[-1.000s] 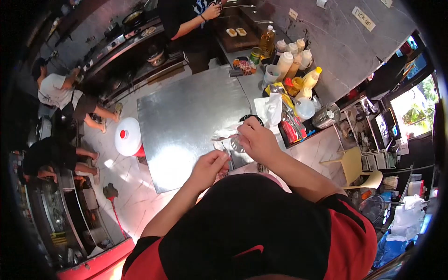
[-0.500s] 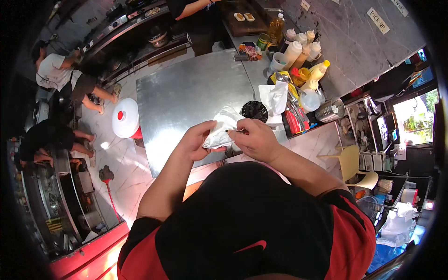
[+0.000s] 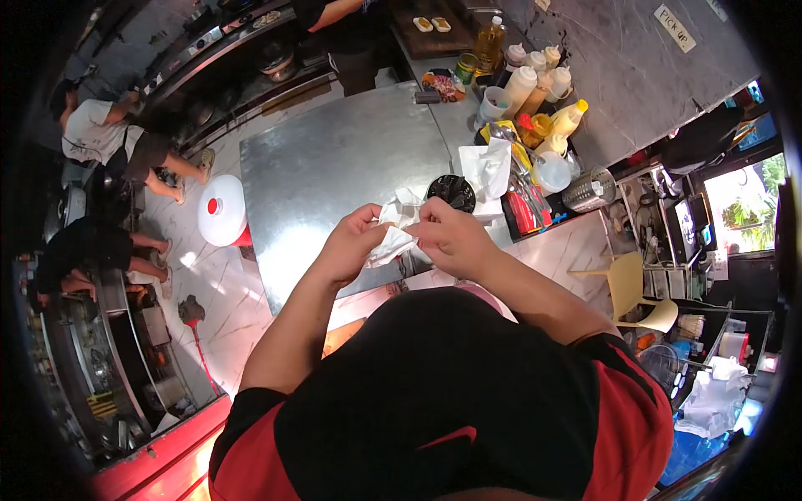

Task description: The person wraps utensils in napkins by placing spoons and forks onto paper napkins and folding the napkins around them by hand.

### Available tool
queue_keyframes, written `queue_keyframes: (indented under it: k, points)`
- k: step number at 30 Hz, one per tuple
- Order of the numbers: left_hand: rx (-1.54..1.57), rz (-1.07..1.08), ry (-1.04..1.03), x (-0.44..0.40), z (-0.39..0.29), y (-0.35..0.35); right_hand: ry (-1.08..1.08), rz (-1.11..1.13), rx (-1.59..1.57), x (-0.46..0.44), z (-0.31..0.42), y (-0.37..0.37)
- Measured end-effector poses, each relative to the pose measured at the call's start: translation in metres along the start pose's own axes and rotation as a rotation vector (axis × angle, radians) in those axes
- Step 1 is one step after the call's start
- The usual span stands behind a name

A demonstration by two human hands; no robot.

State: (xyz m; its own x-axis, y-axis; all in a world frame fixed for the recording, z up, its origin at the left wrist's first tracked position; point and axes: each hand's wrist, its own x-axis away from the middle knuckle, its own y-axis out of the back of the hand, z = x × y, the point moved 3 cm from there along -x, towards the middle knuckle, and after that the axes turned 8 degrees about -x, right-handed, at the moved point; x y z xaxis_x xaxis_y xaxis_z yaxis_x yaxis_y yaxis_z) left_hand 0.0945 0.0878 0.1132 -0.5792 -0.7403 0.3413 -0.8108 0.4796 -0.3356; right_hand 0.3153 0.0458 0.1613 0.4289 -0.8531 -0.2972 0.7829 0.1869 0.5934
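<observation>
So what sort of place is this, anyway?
Most likely a restaurant or takeaway kitchen: there are squeeze bottles grouped beside a bare-metal worktable, and a handwritten sign reads "PICK UP".

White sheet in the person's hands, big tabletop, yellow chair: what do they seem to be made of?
White sheet: probably thin paper or tissue, matte; it creases softly.
Tabletop: metal, likely stainless steel with a dull sheen; grey, with a bright glare patch.
Yellow chair: perhaps moulded plastic, smooth and evenly coloured, though painted material can't be ruled out.
</observation>
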Motion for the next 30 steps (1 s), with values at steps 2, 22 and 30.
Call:
queue_keyframes:
  k: [2,22,30]
  points:
    - [-0.035,0.002,0.019,0.003,-0.008,-0.003,-0.012,0.016,0.024,-0.002,-0.001,0.002]
    - [-0.703,-0.248,-0.170,0.023,-0.022,-0.024,-0.083,-0.011,0.079,-0.009,0.000,0.004]
    - [-0.365,-0.296,-0.147,0.020,-0.008,-0.023,-0.477,-0.016,-0.179,-0.018,-0.009,0.018]
